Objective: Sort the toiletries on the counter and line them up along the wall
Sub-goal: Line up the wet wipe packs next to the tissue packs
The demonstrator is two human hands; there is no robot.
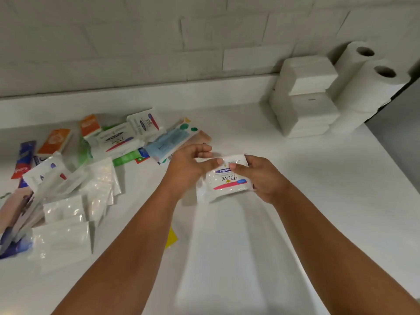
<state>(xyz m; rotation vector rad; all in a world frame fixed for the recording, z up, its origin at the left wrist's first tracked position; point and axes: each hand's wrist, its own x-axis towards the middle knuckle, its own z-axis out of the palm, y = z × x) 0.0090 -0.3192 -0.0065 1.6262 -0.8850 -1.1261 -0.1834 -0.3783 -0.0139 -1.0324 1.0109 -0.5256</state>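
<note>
Both hands on one Dove soap pack [228, 181], roughly mid-bench, right of the main pile. Left hand [188, 165] pinches its far-left edge and the clear wrap. Right hand [261, 179] grips the right side, thumb on top. Neither hand is free. The label reads upside down from my side. Can't tell if the pack is resting on the bench [295, 223] or just above it; the frame is blurred there.

Unsorted pile sits on the left half of the bench:
- two more Dove packs [120, 140] [146, 124] at the far side, touching each other
- two orange packs [55, 140] [89, 123] left of those
- green packet [130, 158] and light blue packet [167, 142] just left of my left hand
- red and blue tube [23, 160] near the left edge
- clear plastic bags [100, 178] with white contents, overlapping, on the near left

Yellow scrap [171, 238] shows just beside my left forearm; can't tell what it is.

Far right corner, against the tiled wall [136, 42]: stacked white napkins [304, 96], with paper rolls [363, 76] upright just right of them, well apart from the pile.
</note>
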